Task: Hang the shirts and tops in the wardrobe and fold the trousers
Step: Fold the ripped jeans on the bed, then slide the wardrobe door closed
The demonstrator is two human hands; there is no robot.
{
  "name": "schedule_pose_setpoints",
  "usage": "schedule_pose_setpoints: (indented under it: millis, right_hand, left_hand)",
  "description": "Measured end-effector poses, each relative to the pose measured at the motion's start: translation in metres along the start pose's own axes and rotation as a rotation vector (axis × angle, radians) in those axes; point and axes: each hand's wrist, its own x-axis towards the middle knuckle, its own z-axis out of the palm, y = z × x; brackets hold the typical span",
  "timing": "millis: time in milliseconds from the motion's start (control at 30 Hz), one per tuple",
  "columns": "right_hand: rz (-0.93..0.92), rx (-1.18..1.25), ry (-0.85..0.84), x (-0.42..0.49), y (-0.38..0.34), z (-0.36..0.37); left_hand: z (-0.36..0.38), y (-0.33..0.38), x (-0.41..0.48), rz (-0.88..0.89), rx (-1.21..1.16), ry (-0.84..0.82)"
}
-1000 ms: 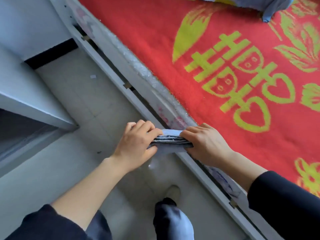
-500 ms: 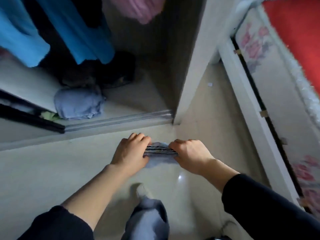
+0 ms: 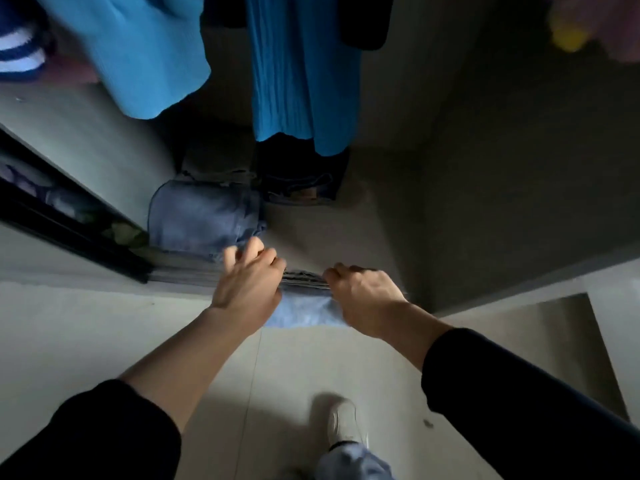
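Trousers (image 3: 304,296), folded into a flat light-blue bundle, sit between my two hands at the wardrobe's (image 3: 502,168) open front, just right of a folded denim pile (image 3: 202,216) lying on its floor. My right hand (image 3: 363,299) is curled round the bundle's right end. My left hand (image 3: 247,282) lies with its palm against the left end, fingers spread and fairly straight rather than wrapped over the cloth (they are blurred, and the thumb is hidden underneath). A bright blue ribbed top (image 3: 301,64) hangs above, farther in.
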Motion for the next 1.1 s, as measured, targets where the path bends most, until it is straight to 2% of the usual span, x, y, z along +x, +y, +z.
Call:
schedule_pose_setpoints:
  millis: [133, 300, 367, 433, 500, 567, 633, 733, 833, 967, 1100]
  right_hand:
    - [0.010, -0.110, 0.059, 0.070, 0.028, 0.012]
    - [-0.004, -0.274, 0.248, 0.136, 0.053, 0.027]
    - [-0.050, -0.378, 0.340, 0.153, 0.054, 0.059]
    - [-0.060, -0.369, 0.326, 0.171, 0.052, 0.103]
    - [-0.085, -0.267, 0.260, 0.184, 0.046, 0.154]
    - [-0.007, -0.127, 0.007, 0.184, 0.037, 0.185]
    - [0.033, -0.080, -0.079, 0.186, 0.035, 0.222]
    - [0.090, -0.039, -0.005, 0.192, 0.043, 0.236]
    - [0.105, 0.030, 0.029, 0.207, 0.051, 0.239]
    - [0.059, 0.017, -0.031, 0.220, 0.058, 0.247]
    - [0.128, 0.252, -0.168, 0.208, 0.056, 0.239]
  left_hand:
    - [0.047, -0.027, 0.060, 0.034, 0.068, 0.252]
    - [0.086, -0.050, 0.123, -0.023, 0.134, 0.419]
    - [0.116, -0.053, 0.132, -0.072, 0.115, 0.401]
    - [0.164, -0.052, 0.132, -0.114, 0.095, 0.308]
    - [0.217, -0.042, 0.122, -0.125, 0.078, 0.161]
    - [0.259, -0.028, 0.108, -0.103, 0.057, 0.035]
    - [0.288, -0.021, 0.101, -0.105, 0.010, 0.005]
    - [0.292, -0.024, 0.108, -0.140, -0.033, 0.062]
    - [0.287, -0.037, 0.123, -0.204, -0.061, 0.035]
    - [0.305, -0.045, 0.122, -0.216, -0.167, 0.050]
    - [0.303, -0.040, 0.104, -0.235, -0.336, -0.063]
